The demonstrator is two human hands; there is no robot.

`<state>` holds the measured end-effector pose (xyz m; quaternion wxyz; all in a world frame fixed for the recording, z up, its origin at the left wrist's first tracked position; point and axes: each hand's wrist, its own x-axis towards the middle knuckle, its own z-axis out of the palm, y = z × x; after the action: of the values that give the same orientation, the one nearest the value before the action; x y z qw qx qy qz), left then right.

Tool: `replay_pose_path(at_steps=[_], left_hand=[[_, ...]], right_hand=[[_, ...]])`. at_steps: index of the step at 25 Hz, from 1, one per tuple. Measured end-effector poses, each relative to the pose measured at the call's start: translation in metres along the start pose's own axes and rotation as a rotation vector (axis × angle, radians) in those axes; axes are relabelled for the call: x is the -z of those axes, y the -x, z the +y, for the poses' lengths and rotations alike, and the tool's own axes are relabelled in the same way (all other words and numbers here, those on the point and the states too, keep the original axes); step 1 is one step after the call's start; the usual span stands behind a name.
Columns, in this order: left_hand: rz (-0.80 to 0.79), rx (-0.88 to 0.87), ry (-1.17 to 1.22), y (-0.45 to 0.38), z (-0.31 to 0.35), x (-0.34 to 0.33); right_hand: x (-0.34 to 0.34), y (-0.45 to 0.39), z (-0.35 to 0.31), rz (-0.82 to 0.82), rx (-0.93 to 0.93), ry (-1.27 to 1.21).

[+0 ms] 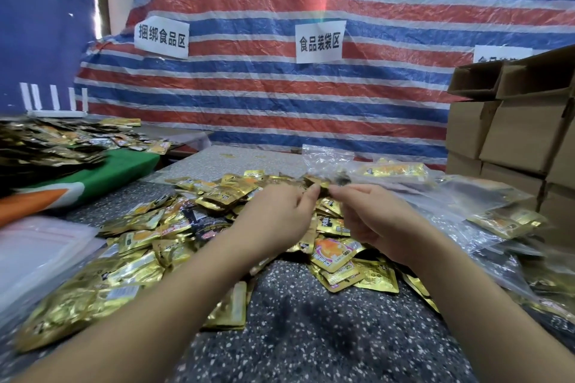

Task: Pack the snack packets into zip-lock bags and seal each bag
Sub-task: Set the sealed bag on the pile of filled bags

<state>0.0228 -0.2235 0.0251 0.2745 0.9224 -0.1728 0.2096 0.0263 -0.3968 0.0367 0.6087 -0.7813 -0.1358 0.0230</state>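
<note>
Head camera is showing both hands meeting above a heap of gold snack packets point(174, 239) on the speckled table point(311, 329). Left hand point(280, 211) and right hand point(370, 214) are each pinching the near edge of a clear zip-lock bag point(326, 162), which is standing raised behind the fingertips. Filled bags point(504, 218) are lying to the right, beside stacked cardboard boxes point(522, 134).

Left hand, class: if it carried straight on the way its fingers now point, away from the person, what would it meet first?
Probably the clear zip-lock bag standing just beyond the left hand, whose fingertips already pinch at its lower edge beside the right hand. Depth is hard to judge here.
</note>
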Motion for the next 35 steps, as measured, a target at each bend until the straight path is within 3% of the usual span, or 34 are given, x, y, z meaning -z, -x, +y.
replay_pose_path(at_steps=[5, 9, 15, 20, 25, 29, 32, 35], left_hand=[[0.095, 0.17, -0.195, 0.016, -0.082, 0.037], [0.105, 0.453, -0.365, 0.037, -0.166, 0.064], [0.155, 0.656, -0.618, 0.065, -0.22, 0.078], [0.038, 1.009, -0.478, 0.079, -0.241, 0.091], [-0.107, 0.962, -0.617, 0.083, -0.242, 0.093], [-0.16, 1.078, -0.62, 0.076, -0.234, 0.096], [-0.012, 1.084, -0.607, 0.075, -0.232, 0.094], [0.22, 0.906, -0.634, 0.078, -0.231, 0.096]], right_hand=[[-0.011, 0.003, -0.006, -0.093, 0.028, 0.009], [-0.018, 0.005, -0.008, -0.114, 0.077, 0.073], [-0.021, 0.005, -0.006, -0.135, 0.072, 0.158], [-0.023, 0.007, -0.007, -0.134, 0.075, 0.188], [-0.024, 0.006, -0.007, -0.143, 0.072, 0.195], [-0.023, 0.005, -0.006, -0.152, 0.069, 0.212], [-0.023, 0.005, -0.006, -0.157, 0.074, 0.223], [-0.023, 0.006, -0.007, -0.157, 0.074, 0.219]])
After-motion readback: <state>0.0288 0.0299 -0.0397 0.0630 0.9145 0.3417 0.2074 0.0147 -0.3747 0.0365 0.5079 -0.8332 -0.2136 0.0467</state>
